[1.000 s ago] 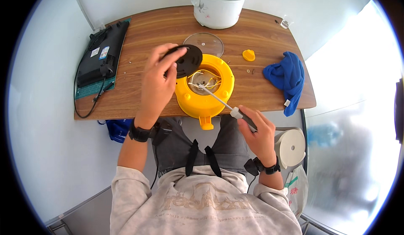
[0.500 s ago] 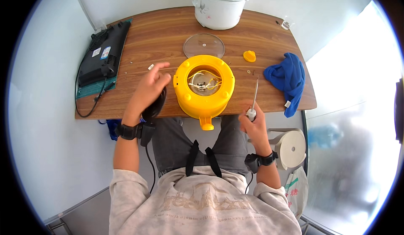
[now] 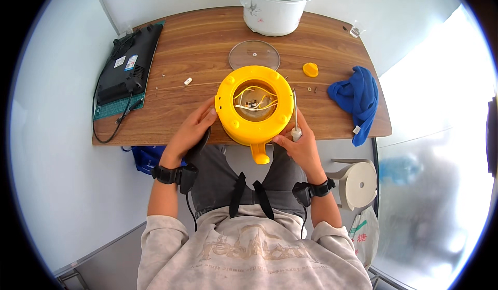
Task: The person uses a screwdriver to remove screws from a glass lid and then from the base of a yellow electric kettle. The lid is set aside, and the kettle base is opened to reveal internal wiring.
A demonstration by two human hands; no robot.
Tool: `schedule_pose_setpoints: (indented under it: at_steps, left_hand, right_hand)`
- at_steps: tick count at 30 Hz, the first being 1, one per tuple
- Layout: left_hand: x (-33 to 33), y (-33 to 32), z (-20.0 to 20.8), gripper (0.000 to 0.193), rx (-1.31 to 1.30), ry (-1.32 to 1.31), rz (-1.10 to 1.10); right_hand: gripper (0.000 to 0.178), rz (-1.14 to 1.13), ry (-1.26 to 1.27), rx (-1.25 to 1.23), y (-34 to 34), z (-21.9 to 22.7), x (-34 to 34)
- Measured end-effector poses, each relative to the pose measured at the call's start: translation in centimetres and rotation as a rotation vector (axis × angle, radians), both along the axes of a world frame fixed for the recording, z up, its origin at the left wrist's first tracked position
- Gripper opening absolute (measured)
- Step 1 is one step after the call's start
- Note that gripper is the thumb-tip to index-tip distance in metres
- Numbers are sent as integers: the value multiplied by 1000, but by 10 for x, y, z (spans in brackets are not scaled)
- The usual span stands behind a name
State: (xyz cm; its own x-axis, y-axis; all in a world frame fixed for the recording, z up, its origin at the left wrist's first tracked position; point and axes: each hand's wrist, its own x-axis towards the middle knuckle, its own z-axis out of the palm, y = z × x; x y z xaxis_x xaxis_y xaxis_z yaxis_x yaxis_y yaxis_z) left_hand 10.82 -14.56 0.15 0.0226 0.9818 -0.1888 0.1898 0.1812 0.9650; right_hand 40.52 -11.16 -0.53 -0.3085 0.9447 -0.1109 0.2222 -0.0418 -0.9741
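Note:
A yellow electric pot [image 3: 244,129] stands bottom-up at the table's front edge, its handle pointing toward me. Through its round opening, white and yellow wires [image 3: 262,89] show over a metal base. My left hand [image 3: 193,130] is closed against the pot's left side, its fingertips partly hidden. A black cord hangs dark beneath that palm. On the right side, my right hand [image 3: 302,145] grips a screwdriver [image 3: 296,131] with a pale handle, shaft pointing away from me. Its thumb presses on the pot near the handle.
Behind the pot lies a glass lid [image 3: 241,59]. A white rice cooker [image 3: 272,17] stands at the back. To the right are a yellow knob [image 3: 310,70] and a blue cloth [image 3: 358,95]. A black flat appliance [image 3: 129,66] lies left, a small white part [image 3: 188,82] nearer. A stool [image 3: 360,183] stands lower right.
Both hands have moved inward from beside the pot and now touch its two sides. The screwdriver has come left with my right hand, its shaft now beside the pot.

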Motion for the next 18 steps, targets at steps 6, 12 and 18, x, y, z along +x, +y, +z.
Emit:
schedule_pose_setpoints:
  at_steps: [6, 12, 18]
  left_hand:
    - [1, -5, 6, 59, 71, -7, 28]
    - [-4, -10, 7, 59, 108, 37, 27]
    - [-8, -18, 3, 55, 160, 9, 57]
  right_hand:
    - [94, 12, 135, 49, -1, -7, 1]
    - [94, -8, 14, 119, -9, 6, -1]
    - [93, 17, 4, 163, -9, 4, -6]
